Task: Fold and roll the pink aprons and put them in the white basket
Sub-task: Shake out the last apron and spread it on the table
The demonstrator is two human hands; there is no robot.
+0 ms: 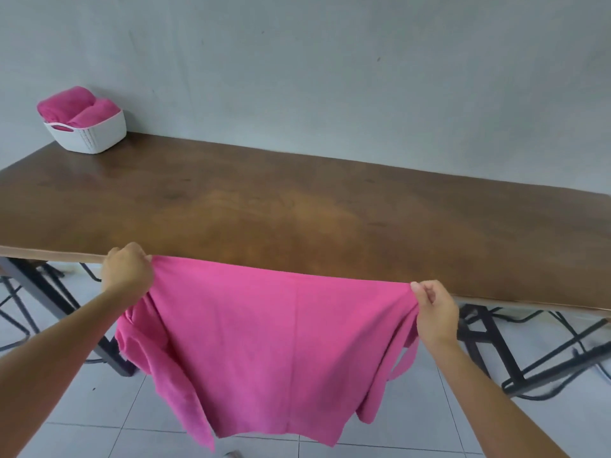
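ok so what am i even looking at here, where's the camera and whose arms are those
There is no machine here: the arms belong to a person, and the single picture comes from a wide-angle camera worn on their head, looking forward and down. The left hand and right hand each grip an upper corner of a pink apron, holding it spread in the air before the near edge of the brown table; it hangs over the tiled floor, not on the tabletop. At the table's far left corner stands a white basket with at least two rolled pink aprons already in it.
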